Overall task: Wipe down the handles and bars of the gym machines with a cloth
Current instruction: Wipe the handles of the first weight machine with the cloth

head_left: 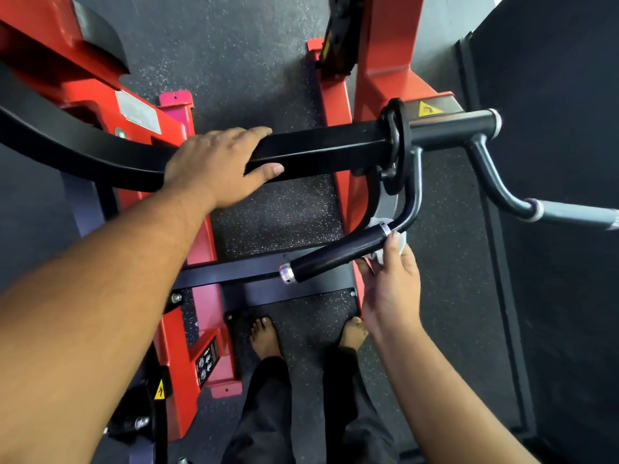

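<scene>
Red machine frame [378, 78], bare feet [264, 336] below, cloth [385, 252] perhaps crumpled

frame [341, 95] is red painted metal, kinda satiny with a bit of sheen. the big black bar [321, 149] looks like smooth painted steel, semi-gloss. near handle [338, 252] has a black knurled grip, rough and matt, with shiny chrome rings at both ends. far handle [576, 216] is bare grey knurled metal. cloth [385, 252] is white, soft, crumpled fabric. floor [254, 55] is dark speckled rubber, grainy and matt
</scene>
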{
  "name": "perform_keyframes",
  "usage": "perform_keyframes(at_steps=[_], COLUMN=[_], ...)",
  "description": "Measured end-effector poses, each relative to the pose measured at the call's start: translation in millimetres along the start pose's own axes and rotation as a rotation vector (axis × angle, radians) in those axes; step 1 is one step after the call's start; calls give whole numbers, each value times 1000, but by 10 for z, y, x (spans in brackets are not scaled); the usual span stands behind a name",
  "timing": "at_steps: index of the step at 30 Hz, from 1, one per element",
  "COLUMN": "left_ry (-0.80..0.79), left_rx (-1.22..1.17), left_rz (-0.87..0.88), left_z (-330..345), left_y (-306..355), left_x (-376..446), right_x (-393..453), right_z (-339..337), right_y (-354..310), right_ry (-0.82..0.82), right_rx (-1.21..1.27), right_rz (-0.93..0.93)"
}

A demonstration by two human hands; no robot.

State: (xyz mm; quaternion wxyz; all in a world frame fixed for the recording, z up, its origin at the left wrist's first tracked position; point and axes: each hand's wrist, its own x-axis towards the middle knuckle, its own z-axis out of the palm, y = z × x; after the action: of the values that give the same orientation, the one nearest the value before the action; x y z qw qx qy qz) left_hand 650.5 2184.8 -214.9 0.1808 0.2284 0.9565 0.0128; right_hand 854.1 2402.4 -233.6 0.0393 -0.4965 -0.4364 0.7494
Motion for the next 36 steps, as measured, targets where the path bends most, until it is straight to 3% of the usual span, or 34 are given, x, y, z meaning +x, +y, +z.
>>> perform_keyframes(at_steps=[7, 14, 20, 28, 36], left_ry=[-85, -153, -257, -212, -70], left_rx=[-40, -40, -163, -363, -506], left_rz=[4, -159, -187, -492, -767], left_z=[-64, -104, -261, -456, -557], left_y=[22, 305, 791, 1481, 1971], left_x=[-10, -504, -1717, -3385, -4764], right_x=[-380, -840, -1188, -1679, -2499], right_z=[143, -59, -239, -290, -126], right_y=[167, -11, -470, -867, -721], right_ry=[142, -59, -206, -723, -1141], right_rx=[27, -278, -728, -1279, -1533], right_rz=[66, 142, -137, -396, -624])
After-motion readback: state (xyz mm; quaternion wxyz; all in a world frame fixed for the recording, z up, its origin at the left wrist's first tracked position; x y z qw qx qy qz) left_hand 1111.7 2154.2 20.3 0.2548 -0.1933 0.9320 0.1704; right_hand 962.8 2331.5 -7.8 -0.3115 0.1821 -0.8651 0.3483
